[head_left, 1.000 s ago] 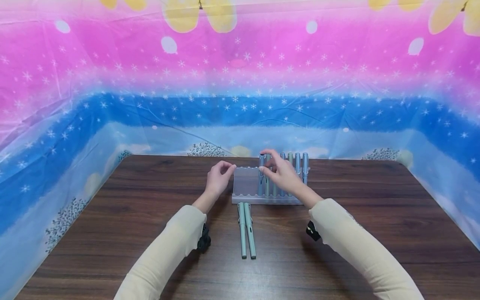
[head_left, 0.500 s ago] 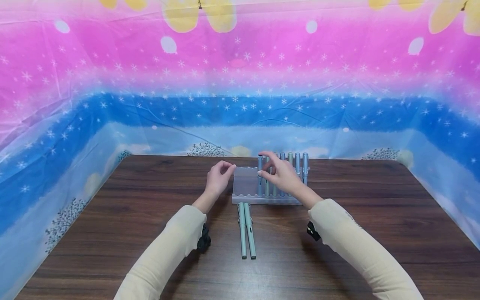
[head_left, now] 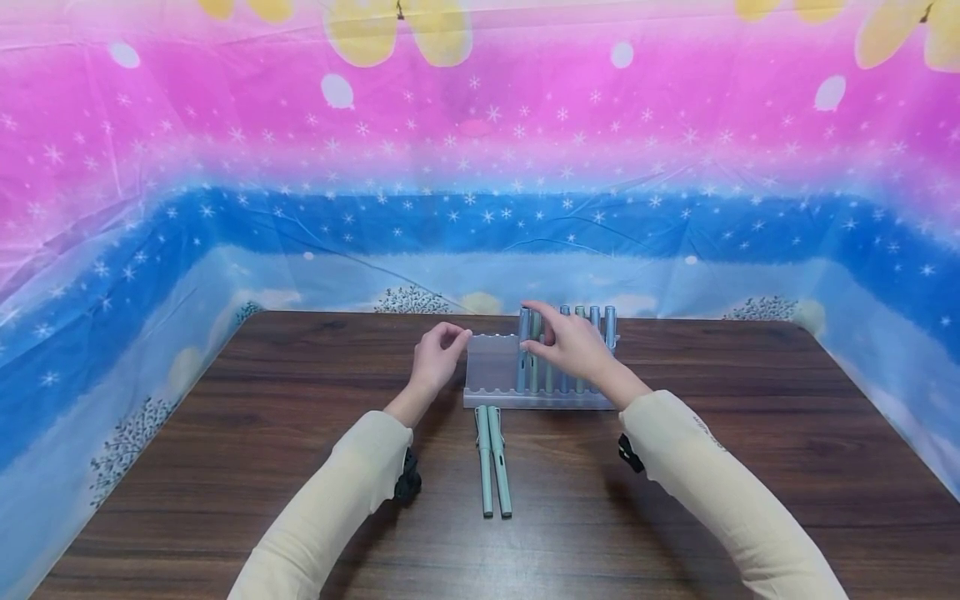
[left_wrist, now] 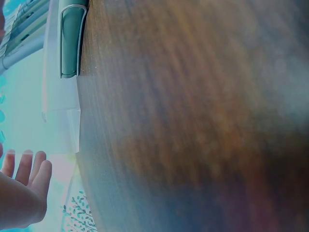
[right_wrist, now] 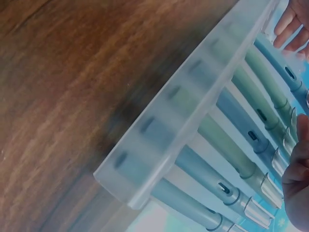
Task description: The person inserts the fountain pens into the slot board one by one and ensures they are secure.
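Observation:
My left hand (head_left: 437,358) pinches the top left corner of a clear plastic pen rack (head_left: 491,362); its other fingers show beside the rack in the left wrist view. Several blue and green capped pens stand in the rack's right part. At the leftmost of them, a blue pen (head_left: 522,367), is my right hand (head_left: 573,342), index fingertip at the cap's top and thumb tip beside the cap, the two spread apart. The right hand hides parts of the pens behind it. In the right wrist view, the pens' clips (right_wrist: 258,212) and the rack's frosted front lip (right_wrist: 159,125) show.
Two green pens (head_left: 494,462) lie side by side on the brown wooden table (head_left: 300,517), their cap ends close to the rack's front edge. A pink and blue patterned cloth (head_left: 480,167) hangs around the table's back and sides.
The leftmost blue pen shifted slightly left, then back right toward its neighbour. My right hand has drawn slightly right, its thumb now at the pen's right side. The left hand stayed still.

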The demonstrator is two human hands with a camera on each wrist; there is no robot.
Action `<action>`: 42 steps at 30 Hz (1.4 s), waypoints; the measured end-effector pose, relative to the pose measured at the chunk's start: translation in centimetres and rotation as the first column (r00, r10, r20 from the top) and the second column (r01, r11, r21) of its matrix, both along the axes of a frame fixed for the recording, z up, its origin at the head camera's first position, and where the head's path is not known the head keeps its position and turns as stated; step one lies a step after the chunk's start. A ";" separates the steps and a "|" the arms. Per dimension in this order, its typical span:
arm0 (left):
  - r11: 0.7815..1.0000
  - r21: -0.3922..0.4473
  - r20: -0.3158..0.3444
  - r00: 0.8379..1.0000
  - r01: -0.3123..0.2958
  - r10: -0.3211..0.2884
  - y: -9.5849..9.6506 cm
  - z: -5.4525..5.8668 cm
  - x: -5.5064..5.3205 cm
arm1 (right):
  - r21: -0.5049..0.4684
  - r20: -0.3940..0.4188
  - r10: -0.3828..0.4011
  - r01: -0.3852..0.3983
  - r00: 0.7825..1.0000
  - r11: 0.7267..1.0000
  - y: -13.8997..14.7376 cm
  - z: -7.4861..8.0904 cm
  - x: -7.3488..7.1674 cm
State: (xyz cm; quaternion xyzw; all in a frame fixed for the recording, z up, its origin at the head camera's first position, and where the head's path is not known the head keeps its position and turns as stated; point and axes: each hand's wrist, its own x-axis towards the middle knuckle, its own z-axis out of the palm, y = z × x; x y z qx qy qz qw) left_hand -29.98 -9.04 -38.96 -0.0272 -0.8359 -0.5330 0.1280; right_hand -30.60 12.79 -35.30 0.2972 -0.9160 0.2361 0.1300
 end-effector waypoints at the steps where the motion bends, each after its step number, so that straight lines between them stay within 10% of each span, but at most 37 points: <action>1: 1.000 -0.002 -0.003 1.000 -0.003 0.003 0.0 0.0 0.0 | 0.001 0.006 0.001 -0.001 1.000 1.000 0.1 0.0 -0.1; 42: 1.000 0.020 -0.004 1.000 0.004 -0.004 0.1 0.0 0.1 | 0.138 0.143 -0.112 0.093 0.983 0.986 -1.0 0.7 -0.9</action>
